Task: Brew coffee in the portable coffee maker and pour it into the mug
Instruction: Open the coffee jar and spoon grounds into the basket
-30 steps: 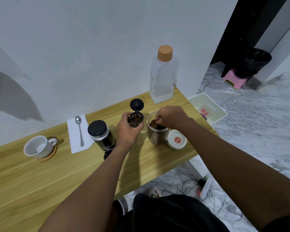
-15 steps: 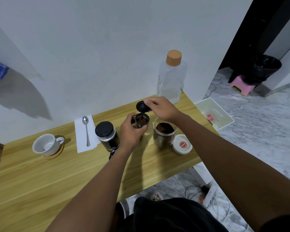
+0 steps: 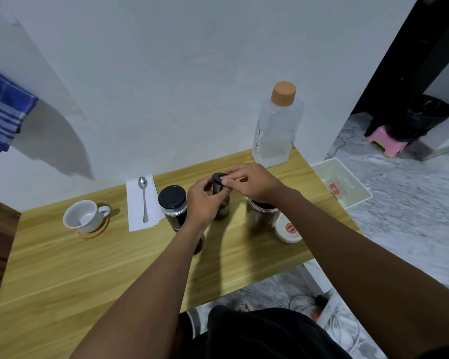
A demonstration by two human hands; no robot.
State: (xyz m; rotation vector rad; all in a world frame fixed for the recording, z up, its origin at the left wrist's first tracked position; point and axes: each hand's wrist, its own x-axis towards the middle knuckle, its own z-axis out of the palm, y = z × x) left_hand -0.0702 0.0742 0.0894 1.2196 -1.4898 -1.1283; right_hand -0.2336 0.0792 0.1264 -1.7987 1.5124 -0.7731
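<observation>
My left hand (image 3: 202,206) grips a small dark filter capsule (image 3: 217,186) above the wooden table (image 3: 62,268). My right hand (image 3: 249,183) pinches the capsule's black hinged lid, which lies down over the capsule's top. The black portable coffee maker (image 3: 173,207) stands just left of my left hand, its lid on. An open steel canister (image 3: 261,215) of ground coffee stands under my right wrist, its white lid (image 3: 288,230) lying beside it. The white mug (image 3: 84,216) sits on a round coaster at the left.
A spoon (image 3: 143,196) lies on a white napkin (image 3: 138,218) behind the coffee maker. A clear water bottle (image 3: 278,128) with an orange cap stands at the back right against the wall. A white bin (image 3: 347,185) sits on the floor beyond the table's right edge.
My right hand left the coffee canister, took the capsule's upright lid and folded it down over the capsule. My left hand kept holding the capsule.
</observation>
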